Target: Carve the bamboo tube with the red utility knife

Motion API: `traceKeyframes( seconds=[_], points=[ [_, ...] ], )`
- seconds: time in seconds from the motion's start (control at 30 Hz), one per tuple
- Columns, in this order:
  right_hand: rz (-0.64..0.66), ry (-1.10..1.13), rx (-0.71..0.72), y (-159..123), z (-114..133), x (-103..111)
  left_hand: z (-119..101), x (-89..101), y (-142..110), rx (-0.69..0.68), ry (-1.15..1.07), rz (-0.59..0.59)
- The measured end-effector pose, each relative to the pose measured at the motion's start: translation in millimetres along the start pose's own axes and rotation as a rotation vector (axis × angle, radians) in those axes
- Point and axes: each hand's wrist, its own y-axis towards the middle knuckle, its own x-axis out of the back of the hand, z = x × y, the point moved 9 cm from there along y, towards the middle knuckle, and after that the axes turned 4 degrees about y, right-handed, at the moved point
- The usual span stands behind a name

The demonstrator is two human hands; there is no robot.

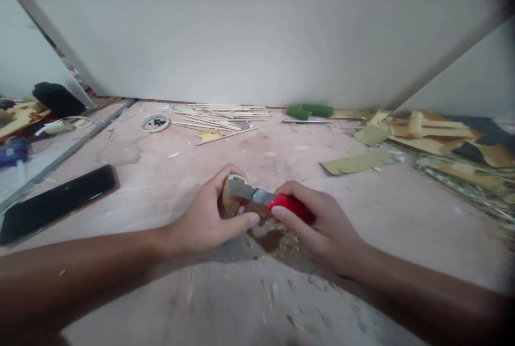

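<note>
My left hand [209, 214] is wrapped round a short tan piece of bamboo [227, 204], whose pale ring-like end faces up. In my right hand [322, 222] is a knife [261, 197] with a red handle, gripped with the thumb along its side. Its grey blade points left and lies against the bamboo piece, near the upper end. Part of the bamboo is hidden behind the blade and my left fingers. Below both hands, thin shavings [287, 244] are scattered on the pinkish board [161, 292].
A black phone [60, 201] lies at the left. Toward the back are a small round dish [155, 123] with dark bits, several thin sticks [217, 117] and green bamboo pieces [309, 111]. Sandpaper [358, 162] and torn brown paper [430, 131] lie at the right, before a white panel [241, 29].
</note>
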Motion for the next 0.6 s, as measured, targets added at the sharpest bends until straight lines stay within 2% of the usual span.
traceKeyframes(
  seconds=[0.3,0.47,0.6],
  points=[
    [0.128,-0.085,0.015,0,2,-10,-3,-1.2,2,-0.023,0.035,-0.020],
    [0.138,-0.089,0.030,0,4,-11,-1,-2.6,3,-0.017,0.071,-0.001],
    [0.143,-0.091,0.013,0,2,-12,2,0.5,4,-0.015,0.103,-0.028]
  ],
)
